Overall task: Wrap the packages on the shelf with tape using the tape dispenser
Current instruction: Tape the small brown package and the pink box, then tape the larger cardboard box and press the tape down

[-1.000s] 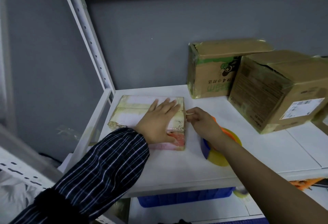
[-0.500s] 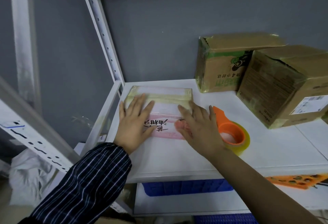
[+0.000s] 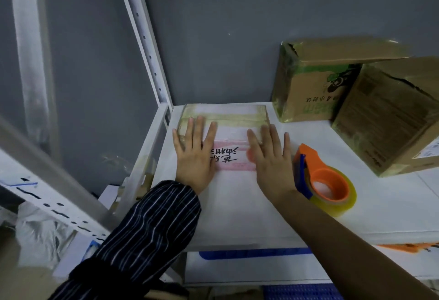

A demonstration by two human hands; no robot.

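1. The flat package lies at the left end of the shelf.
2. The left hand and right hand press flat on it, fingers straight.
3. The tape dispenser rests just right of the right hand.

A: What's covered?
B: My left hand and right hand hide both ends of the flat package and part of its handwriting.
A: Anything cut off?
B: The cardboard box, at the frame's right edge.
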